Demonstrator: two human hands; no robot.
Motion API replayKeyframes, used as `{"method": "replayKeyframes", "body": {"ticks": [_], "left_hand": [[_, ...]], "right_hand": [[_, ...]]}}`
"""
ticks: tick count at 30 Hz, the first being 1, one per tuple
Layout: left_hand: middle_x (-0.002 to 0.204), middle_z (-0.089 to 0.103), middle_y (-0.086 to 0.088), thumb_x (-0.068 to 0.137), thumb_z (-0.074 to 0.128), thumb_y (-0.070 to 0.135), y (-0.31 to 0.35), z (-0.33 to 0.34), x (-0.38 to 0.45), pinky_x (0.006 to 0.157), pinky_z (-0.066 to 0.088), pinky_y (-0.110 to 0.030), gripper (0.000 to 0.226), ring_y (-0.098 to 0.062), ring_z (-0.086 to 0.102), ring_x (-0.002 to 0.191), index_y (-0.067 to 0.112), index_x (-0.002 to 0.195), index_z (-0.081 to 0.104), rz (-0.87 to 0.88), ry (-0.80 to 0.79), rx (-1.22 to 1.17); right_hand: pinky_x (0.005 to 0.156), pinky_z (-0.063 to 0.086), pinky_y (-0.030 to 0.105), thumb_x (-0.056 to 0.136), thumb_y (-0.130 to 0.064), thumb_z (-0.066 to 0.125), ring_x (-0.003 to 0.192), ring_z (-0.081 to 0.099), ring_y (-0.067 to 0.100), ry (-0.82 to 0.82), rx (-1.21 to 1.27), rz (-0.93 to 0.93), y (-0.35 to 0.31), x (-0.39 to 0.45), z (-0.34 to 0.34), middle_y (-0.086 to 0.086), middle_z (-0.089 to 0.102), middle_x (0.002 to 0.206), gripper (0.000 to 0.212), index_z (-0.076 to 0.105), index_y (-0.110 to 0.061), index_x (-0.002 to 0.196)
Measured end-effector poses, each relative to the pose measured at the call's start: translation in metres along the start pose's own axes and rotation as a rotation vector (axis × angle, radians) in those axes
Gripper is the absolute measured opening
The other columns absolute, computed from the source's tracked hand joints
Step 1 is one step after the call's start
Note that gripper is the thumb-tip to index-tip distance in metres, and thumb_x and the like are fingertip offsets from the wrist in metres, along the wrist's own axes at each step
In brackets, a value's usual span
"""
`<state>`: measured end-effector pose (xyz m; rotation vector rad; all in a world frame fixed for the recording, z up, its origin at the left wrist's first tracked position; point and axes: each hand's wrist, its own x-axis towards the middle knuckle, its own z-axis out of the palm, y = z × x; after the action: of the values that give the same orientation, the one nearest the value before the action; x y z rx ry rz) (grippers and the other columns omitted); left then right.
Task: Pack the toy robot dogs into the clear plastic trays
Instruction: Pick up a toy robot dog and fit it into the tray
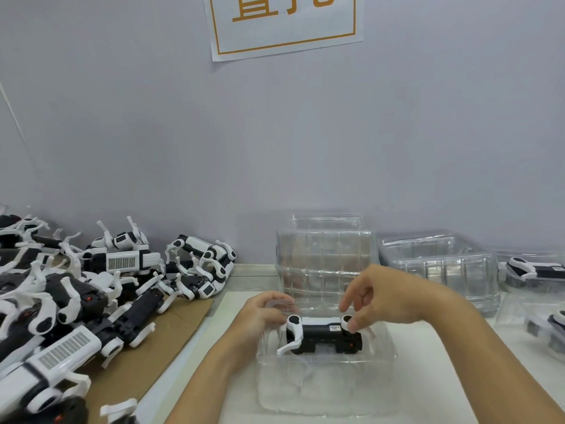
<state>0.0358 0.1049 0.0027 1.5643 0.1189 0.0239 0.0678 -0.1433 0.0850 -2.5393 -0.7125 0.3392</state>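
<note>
A black and white toy robot dog (324, 335) lies on its side in a clear plastic tray (324, 390) in front of me. My left hand (263, 313) grips the tray's far left rim beside the dog's white leg. My right hand (385, 301) hovers over the dog's right end, thumb tip touching a round white joint, fingers loosely bent. A large pile of loose toy dogs (73, 301) covers the left side, on brown cardboard.
A stack of empty clear trays (324, 258) stands upright just behind the working tray. More empty trays (440, 264) sit at the right. Packed trays with dogs (535, 270) are at the far right edge. A grey wall with a paper sign (284, 22) lies behind.
</note>
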Motion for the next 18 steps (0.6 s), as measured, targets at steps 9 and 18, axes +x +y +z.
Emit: {"method": "replayKeyframes", "body": {"ticks": [9,18], "left_hand": [[0.111,0.058,0.017,0.091,0.061,0.019,0.036,0.004,-0.011,0.097,0.045,-0.029,0.025,-0.006,0.053,0.108,0.034,0.111,0.059,0.346,0.079,1.058],[0.114,0.048,0.017,0.094,0.058,0.041,0.042,0.083,-0.029,0.094,0.05,-0.035,0.02,-0.007,0.054,0.106,0.03,0.111,0.059,0.513,-0.167,0.974]], "right_hand": [[0.072,0.047,0.02,0.076,-0.036,0.085,0.089,0.064,0.004,-0.023,-0.062,0.029,-0.008,0.004,0.009,-0.015,0.068,0.093,0.021,0.074,-0.039,0.093],[0.073,0.058,0.029,0.087,-0.016,0.071,0.072,0.064,0.006,0.021,0.162,-0.041,0.002,-0.003,-0.003,-0.014,0.068,0.069,0.016,0.075,-0.03,0.081]]}}
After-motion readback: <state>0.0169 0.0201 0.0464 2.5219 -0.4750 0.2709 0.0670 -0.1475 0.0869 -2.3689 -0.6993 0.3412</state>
